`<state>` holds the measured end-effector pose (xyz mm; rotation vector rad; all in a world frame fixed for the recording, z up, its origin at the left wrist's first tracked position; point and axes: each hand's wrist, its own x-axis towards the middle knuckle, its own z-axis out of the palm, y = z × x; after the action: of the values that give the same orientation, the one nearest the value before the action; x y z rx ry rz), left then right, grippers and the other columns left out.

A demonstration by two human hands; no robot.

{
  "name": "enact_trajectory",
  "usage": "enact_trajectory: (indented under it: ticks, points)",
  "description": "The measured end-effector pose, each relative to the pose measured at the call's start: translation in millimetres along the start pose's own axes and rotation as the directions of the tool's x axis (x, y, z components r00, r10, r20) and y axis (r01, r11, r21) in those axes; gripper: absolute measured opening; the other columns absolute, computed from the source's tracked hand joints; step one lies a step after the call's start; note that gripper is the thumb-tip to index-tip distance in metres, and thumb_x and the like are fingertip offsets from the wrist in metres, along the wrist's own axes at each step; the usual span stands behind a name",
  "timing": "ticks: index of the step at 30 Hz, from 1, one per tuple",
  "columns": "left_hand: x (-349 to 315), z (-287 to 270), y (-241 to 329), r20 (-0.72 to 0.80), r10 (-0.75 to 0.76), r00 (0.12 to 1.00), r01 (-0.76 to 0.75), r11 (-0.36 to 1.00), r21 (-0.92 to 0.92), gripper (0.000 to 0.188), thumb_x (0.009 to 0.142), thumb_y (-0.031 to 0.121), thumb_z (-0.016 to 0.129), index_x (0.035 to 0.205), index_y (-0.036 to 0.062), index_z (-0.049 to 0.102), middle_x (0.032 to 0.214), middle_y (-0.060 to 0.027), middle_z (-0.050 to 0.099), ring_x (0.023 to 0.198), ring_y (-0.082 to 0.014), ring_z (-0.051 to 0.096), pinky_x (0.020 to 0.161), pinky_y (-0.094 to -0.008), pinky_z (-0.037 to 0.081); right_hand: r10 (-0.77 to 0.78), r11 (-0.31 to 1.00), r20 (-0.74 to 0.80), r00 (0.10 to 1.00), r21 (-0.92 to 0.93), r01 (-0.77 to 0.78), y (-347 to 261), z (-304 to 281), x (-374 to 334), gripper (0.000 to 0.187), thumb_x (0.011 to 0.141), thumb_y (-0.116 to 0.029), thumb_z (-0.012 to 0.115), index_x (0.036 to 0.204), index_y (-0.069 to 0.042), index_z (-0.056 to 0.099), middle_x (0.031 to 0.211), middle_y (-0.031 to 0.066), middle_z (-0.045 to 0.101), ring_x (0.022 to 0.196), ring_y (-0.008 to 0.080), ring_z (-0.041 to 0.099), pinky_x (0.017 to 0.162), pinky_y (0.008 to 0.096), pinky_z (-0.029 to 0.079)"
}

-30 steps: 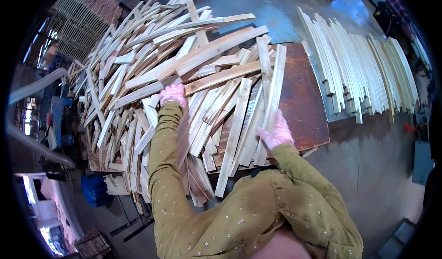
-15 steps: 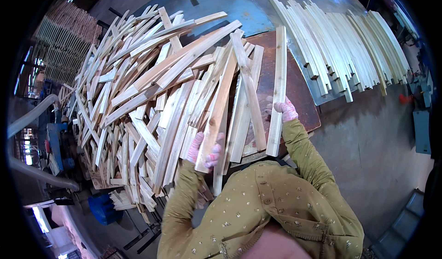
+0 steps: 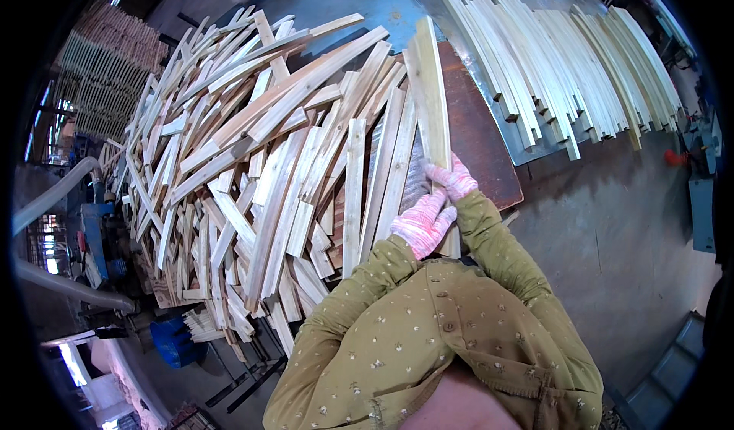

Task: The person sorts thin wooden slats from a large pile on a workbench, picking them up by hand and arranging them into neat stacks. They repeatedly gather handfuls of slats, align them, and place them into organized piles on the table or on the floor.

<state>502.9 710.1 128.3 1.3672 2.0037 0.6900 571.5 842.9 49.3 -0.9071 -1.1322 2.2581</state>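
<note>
A few pale wooden slats (image 3: 433,101), lying one against another, stand out lengthwise in front of me; how many there are is hidden. My right hand (image 3: 456,178), in a pink and white glove, is closed around them about two thirds of the way down. Just below it and to the left, my left hand (image 3: 422,225), gloved alike, is closed at the near part of the same slats, almost touching the right hand. A large jumbled heap of wooden slats (image 3: 290,147) spreads to the left. Several loose slats (image 3: 401,155) lie right beside my hands.
Beyond my right hand, a row of slats laid side by side (image 3: 547,71) rests on a grey-blue surface. A reddish-brown board (image 3: 478,132) lies between heap and row. Far left are stacked wood (image 3: 103,78), a blue machine (image 3: 99,231) and a blue tub (image 3: 176,344).
My left hand has moved right from the heap to my right hand. The slats held apart in each hand are now together. The right hand has shifted slightly left.
</note>
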Motion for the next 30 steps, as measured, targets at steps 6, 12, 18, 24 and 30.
enact_trajectory:
  ticks: [6, 12, 18, 24, 30]
  points:
    - [66, 47, -39, -0.023, -0.338, 0.941, 0.332, 0.934, -0.131, 0.074, 0.088, 0.047, 0.059, 0.14, -0.0002, 0.036, 0.133, -0.0252, 0.049, 0.123, -0.0358, 0.05, 0.102, -0.042, 0.04, 0.043, 0.999, -0.096, 0.994, -0.027, -0.046, -9, -73, -13, 0.068, 0.072, -0.002, 0.078, 0.132, -0.005, 0.046, 0.098, 0.0042, 0.063, 0.088, 0.0153, 0.061, 0.075, 0.0293, 0.052]
    - [99, 84, -28, -0.129, -0.428, 0.895, 0.444, 0.881, 0.159, 0.097, 0.076, 0.037, 0.073, 0.147, -0.0011, 0.02, 0.135, -0.0284, 0.044, 0.125, -0.0409, 0.046, 0.103, -0.0429, 0.039, -0.014, 0.937, -0.263, 0.965, -0.339, -0.079, -14, -99, 1, 0.072, 0.073, -0.005, 0.079, 0.136, -0.007, 0.043, 0.094, 0.0035, 0.061, 0.08, 0.014, 0.058, 0.067, 0.0281, 0.051]
    - [57, 76, -55, 0.218, 0.0, 0.976, 0.098, 0.893, -0.44, 0.072, 0.086, 0.028, 0.062, 0.148, 0.0113, 0.03, 0.131, -0.0223, 0.054, 0.124, -0.0309, 0.051, 0.103, -0.0366, 0.04, 0.05, 0.985, -0.149, 0.988, -0.153, -0.073, 15, -90, 44, 0.079, 0.079, -0.015, 0.077, 0.144, -0.004, 0.033, 0.109, 0.0091, 0.063, 0.093, 0.0174, 0.061, 0.083, 0.0306, 0.05]
    - [16, -6, -75, -0.018, -0.019, 1.0, 0.02, 0.994, 0.104, 0.032, 0.09, 0.02, 0.052, 0.118, 0.0043, 0.057, 0.106, -0.0177, 0.064, 0.103, -0.0391, 0.059, 0.089, -0.045, 0.047, 0.033, 0.892, -0.25, 0.968, -0.429, -0.141, 27, -82, 45, 0.079, 0.072, -0.001, 0.074, 0.141, -0.004, 0.035, 0.105, 0.0103, 0.063, 0.087, 0.0186, 0.062, 0.077, 0.0315, 0.052]
    - [-71, -146, -204, -0.692, -0.493, 0.527, 0.848, 0.36, 0.39, 0.088, 0.082, 0.046, 0.061, 0.147, 0.0018, 0.021, 0.13, -0.0228, 0.053, 0.116, -0.0385, 0.054, 0.098, -0.0485, 0.042, 0.06, 0.932, -0.21, 0.976, -0.339, -0.13, 32, -89, 47, 0.069, 0.076, 0.002, 0.071, 0.138, -0.008, 0.04, 0.095, 0.0096, 0.062, 0.072, 0.0198, 0.061, 0.064, 0.0328, 0.053]
